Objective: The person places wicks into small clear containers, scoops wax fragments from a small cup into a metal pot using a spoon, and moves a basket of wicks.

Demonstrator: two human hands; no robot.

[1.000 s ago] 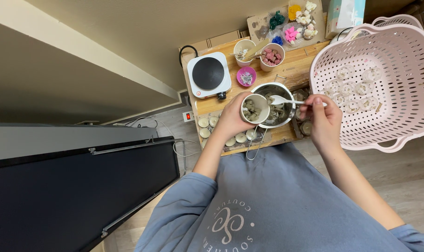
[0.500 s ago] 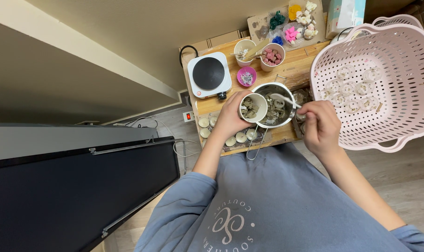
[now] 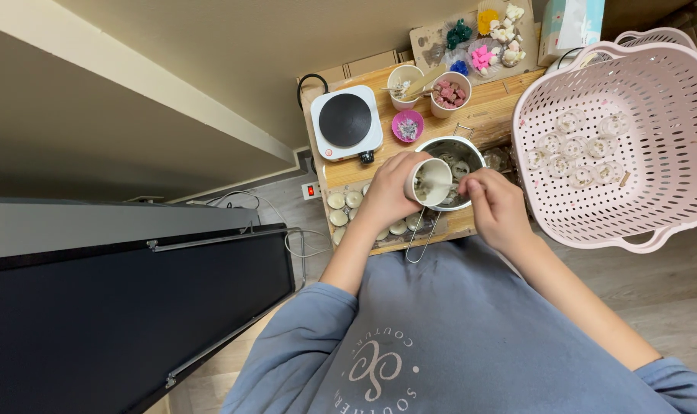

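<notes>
My left hand (image 3: 388,190) grips a small white paper cup (image 3: 428,182), tilted, held just over the front rim of a round metal pot (image 3: 457,159) on the low wooden table (image 3: 495,109). My right hand (image 3: 495,205) holds a thin spoon-like tool (image 3: 439,185) whose end reaches into the cup's mouth. The pot holds pale round pieces. Its wire handle (image 3: 419,241) hangs over the table's front edge.
A white single hot plate (image 3: 346,122) with a black top stands at the table's left. Behind the pot are a small pink bowl (image 3: 407,126) and two paper cups (image 3: 449,93). Small round tins (image 3: 344,207) line the front left. A pink perforated basket (image 3: 612,130) holding tins sits at right.
My right hand has moved left from beside the pot to the cup, bringing the tool's end into it. My left hand has tilted the cup toward my right.
</notes>
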